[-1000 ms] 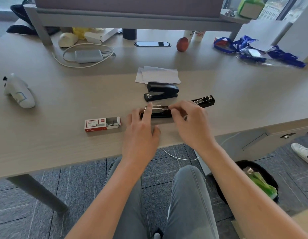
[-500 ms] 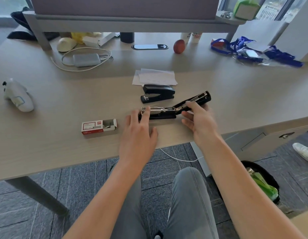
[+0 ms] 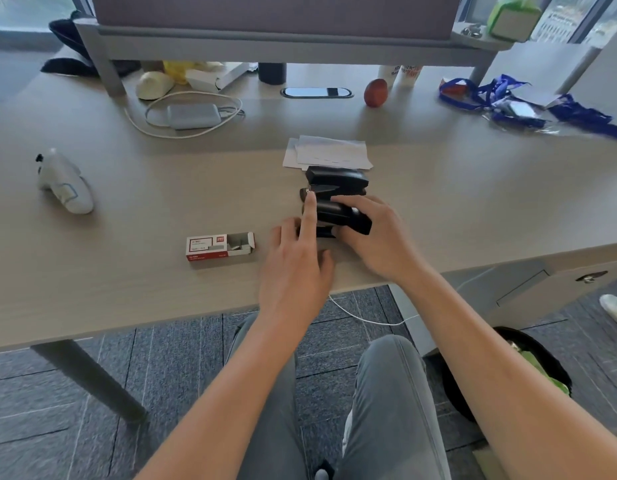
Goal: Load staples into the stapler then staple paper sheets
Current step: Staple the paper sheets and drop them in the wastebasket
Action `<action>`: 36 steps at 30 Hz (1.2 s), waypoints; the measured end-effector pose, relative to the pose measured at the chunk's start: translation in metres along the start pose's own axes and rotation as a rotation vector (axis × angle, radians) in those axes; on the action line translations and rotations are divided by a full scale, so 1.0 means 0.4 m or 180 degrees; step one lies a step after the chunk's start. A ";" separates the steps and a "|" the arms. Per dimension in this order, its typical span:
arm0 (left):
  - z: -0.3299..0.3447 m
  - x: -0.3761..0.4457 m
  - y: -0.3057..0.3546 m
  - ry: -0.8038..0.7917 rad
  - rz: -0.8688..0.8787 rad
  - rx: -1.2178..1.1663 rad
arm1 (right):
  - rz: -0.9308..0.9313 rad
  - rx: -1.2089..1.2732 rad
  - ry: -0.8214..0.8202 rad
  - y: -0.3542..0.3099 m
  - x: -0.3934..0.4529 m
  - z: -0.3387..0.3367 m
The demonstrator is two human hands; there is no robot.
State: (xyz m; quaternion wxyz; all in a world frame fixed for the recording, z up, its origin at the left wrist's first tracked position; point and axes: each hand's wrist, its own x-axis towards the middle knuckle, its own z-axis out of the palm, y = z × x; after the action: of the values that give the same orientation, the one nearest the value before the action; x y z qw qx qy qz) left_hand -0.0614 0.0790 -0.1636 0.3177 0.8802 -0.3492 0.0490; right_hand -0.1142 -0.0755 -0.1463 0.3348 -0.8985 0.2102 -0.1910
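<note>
Staple box (image 3: pixel 220 246): a red-and-white carton is seen lying on the bench (image 3: pixel 127 278), left of both hands, its right end open and a grey strip of staples visible inside.

Left hand (image 3: pixel 295 268): it is held loosely spread at the front end of the stapler (image 3: pixel 338 216), the index finger stretched forward along the nose, the other fingers curled by the base; nothing is pinched.

Stapler: a black desk model is placed near the bench's front edge, between the two hands, its top arm brought down over the base; whether it is fully latched cannot be told, since the seam is hidden.

Right hand (image 3: pixel 376 237): it is wrapped over the rear half of the stapler, fingers pressed on the top cover and thumb beneath.

Second stapler (image 3: pixel 336 183): another black one is seen closed, just behind the first, untouched.

Paper sheets (image 3: pixel 329 155): a small white stack is laid behind the second stapler, well clear of the hands.

Step in hand: loading is judged to be at its close, with the cover being pressed shut.

Next move: the sheets are to be fetched forward, squared, and a corner slipped into the stapler's mouth before pressure is applied.
</note>
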 end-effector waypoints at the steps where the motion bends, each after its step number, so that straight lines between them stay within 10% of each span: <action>1: 0.000 0.001 -0.001 -0.0024 0.0007 0.0015 | 0.0005 0.0110 -0.0038 0.002 -0.004 -0.001; 24: -0.043 0.278 0.117 0.0021 0.0497 -0.0216 | 0.1105 -0.1668 0.0143 0.041 -0.001 -0.114; 36: 0.084 0.648 0.102 -0.1967 0.0285 0.0914 | 0.1374 -0.1281 0.0480 0.163 0.134 -0.146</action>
State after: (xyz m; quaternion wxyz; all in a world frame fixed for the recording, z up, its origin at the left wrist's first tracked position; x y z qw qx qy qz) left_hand 0.1025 -0.1150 -0.0891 0.0674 0.8730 -0.4567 -0.1574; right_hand -0.1137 -0.1778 -0.1389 0.1663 -0.8646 0.4541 -0.1362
